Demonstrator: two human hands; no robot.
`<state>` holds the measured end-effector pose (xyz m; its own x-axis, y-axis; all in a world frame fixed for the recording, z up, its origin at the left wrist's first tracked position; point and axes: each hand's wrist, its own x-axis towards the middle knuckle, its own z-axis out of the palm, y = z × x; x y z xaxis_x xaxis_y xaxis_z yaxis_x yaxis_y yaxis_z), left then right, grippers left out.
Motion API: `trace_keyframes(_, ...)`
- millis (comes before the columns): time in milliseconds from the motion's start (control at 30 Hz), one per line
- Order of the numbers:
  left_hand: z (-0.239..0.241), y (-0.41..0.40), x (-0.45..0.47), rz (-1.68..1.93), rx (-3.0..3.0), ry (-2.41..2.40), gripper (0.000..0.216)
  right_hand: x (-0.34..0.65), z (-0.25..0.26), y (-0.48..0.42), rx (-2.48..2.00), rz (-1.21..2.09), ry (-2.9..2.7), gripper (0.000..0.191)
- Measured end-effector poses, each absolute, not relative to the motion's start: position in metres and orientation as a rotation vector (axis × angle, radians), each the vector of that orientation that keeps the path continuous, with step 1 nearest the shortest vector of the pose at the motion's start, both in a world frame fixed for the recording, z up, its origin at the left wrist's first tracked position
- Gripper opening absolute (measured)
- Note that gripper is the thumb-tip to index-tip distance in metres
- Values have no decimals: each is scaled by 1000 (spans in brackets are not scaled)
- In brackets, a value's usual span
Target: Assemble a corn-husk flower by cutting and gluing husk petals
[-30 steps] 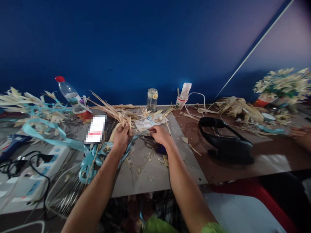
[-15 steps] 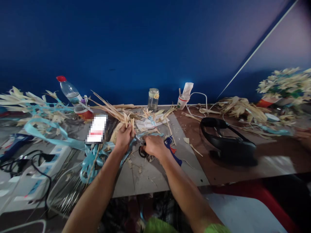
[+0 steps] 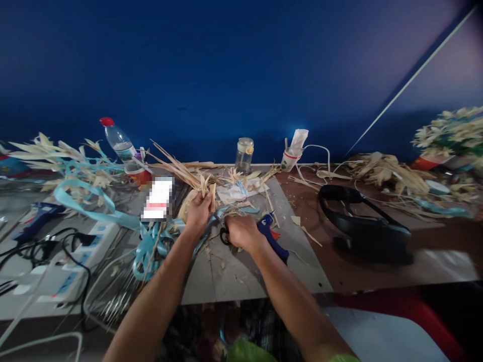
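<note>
My left hand (image 3: 198, 211) is closed around pale dried husk strips (image 3: 205, 185), whose pointed ends stick up above the fingers. Just to its right, my right hand (image 3: 242, 231) grips a pair of scissors (image 3: 224, 235); a black handle loop shows at its left side. The blades point toward the left hand, but their tips are too blurred to tell whether they touch the husk. Light blue ribbon (image 3: 145, 259) lies in loops left of my left forearm. A blue glue gun (image 3: 272, 237) rests beside the right wrist.
A phone (image 3: 158, 198) lies left of the hands. Behind stand a glass jar (image 3: 244, 155), a paper cup (image 3: 290, 160) and a tilted plastic bottle (image 3: 118, 141). A black headset (image 3: 364, 223) sits at right. A power strip (image 3: 81, 266) with cables is at left.
The whole view has shifted, so things appear farther right. Both hands keep their holds on the husk strips and the scissors, with little movement between them.
</note>
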<state>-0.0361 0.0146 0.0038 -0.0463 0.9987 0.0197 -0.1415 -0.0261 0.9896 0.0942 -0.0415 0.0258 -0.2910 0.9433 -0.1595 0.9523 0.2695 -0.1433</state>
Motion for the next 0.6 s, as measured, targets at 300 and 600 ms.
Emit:
trace_keyframes(300, 1, 17, -37, 1354, 1103, 1108, 30, 99, 27, -41, 1973, -285, 2477, 29)
trace_keyframes(600, -3, 19, -36, 1345, 983, 1055, 31, 106, 19, -19, 2482, -412, 2541, 18)
